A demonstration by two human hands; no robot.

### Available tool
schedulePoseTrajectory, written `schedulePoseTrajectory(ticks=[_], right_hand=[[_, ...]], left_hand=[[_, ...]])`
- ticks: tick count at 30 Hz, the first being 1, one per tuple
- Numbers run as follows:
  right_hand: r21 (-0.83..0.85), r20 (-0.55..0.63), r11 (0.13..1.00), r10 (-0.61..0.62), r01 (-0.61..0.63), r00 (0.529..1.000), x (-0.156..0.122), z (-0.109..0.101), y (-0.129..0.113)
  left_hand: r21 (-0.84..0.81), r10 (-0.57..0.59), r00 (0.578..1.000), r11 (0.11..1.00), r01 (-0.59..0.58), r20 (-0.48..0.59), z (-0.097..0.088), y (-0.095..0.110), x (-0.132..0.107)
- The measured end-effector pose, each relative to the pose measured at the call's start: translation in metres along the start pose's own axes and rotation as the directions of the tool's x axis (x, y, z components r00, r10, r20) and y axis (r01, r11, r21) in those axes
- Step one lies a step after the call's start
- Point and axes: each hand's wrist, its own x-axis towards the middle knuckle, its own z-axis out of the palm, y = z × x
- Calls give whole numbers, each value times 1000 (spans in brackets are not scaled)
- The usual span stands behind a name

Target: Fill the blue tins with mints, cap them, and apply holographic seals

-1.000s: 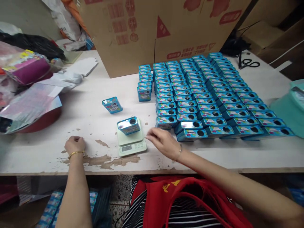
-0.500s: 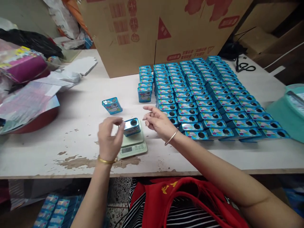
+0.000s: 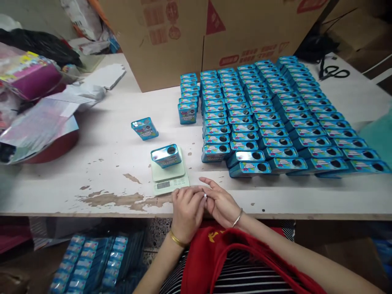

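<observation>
My left hand (image 3: 188, 210) is closed in a pinch, its fingertips meeting my right hand (image 3: 220, 202) above the table's front edge. A tiny white spot shows at the meeting fingertips; I cannot make out what it is. The right hand has one finger stretched out, with the others curled toward the left fingers. Just beyond the left hand lies a pale green digital scale (image 3: 165, 177). On its platform stands a blue tin (image 3: 167, 157) with a round dark opening in its top. Another blue tin (image 3: 145, 128) stands alone behind the scale, to the left.
Rows of blue tins (image 3: 260, 118) fill the table's right side, with a shorter row (image 3: 188, 112) beside them. A large cardboard box (image 3: 171, 53) stands behind. Black scissors (image 3: 337, 72) lie at the far right. A red basin (image 3: 58, 143) and packaging crowd the left.
Both hands have drawn back from the tin on the scale toward the table's front edge and come together. The tin stays on the scale. My view has shifted slightly.
</observation>
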Motion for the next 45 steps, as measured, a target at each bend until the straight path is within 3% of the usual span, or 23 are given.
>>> schedulePoseTrajectory(ticks=[3, 6, 9, 12, 14, 17, 20, 25, 29, 32, 36, 45], right_hand=[[-23, -18, 1000, 8, -8, 1000, -3, -14, 5], [-187, -16, 982, -26, 22, 1000, 1, -27, 3], [-421, -14, 903, -101, 86, 995, 14, -44, 0], [-524, 37, 838, -156, 152, 987, 25, -58, 1], [-547, 72, 816, -175, 185, 982, 28, -62, 4], [-567, 88, 796, -198, 212, 976, 29, -64, 5], [-575, 92, 790, -196, 213, 976, 27, -65, 4], [-645, 97, 734, -197, 212, 976, 22, -66, 0], [-691, 100, 690, -204, 215, 974, 18, -65, 0], [-693, 92, 689, -208, 213, 974, 18, -65, 1], [-701, 68, 688, -199, 189, 978, 18, -64, 1], [-700, 32, 698, -183, 153, 983, 16, -59, 0]], left_hand=[[-23, -5, 1000, 1000, 6, 22, 8, 5, -10], [-16, 36, 999, 999, -36, 7, -8, -2, -2], [85, 73, 985, 995, -61, -157, -38, -20, 25], [226, 116, 931, 973, -38, -345, -61, -43, 62], [296, 138, 917, 955, -23, -373, -67, -57, 82], [345, 151, 940, 938, -38, -306, -67, -70, 96], [289, 78, 937, 957, 26, -342, -68, -80, 86], [91, -185, 857, 962, 259, -482, -75, -111, 41], [-50, -402, 776, 899, 434, -486, -69, -139, 1], [-90, -473, 748, 866, 491, -466, -64, -151, -16], [-94, -458, 769, 878, 469, -446, -65, -152, -13], [24, -238, 901, 964, 264, -362, -88, -138, 40]])
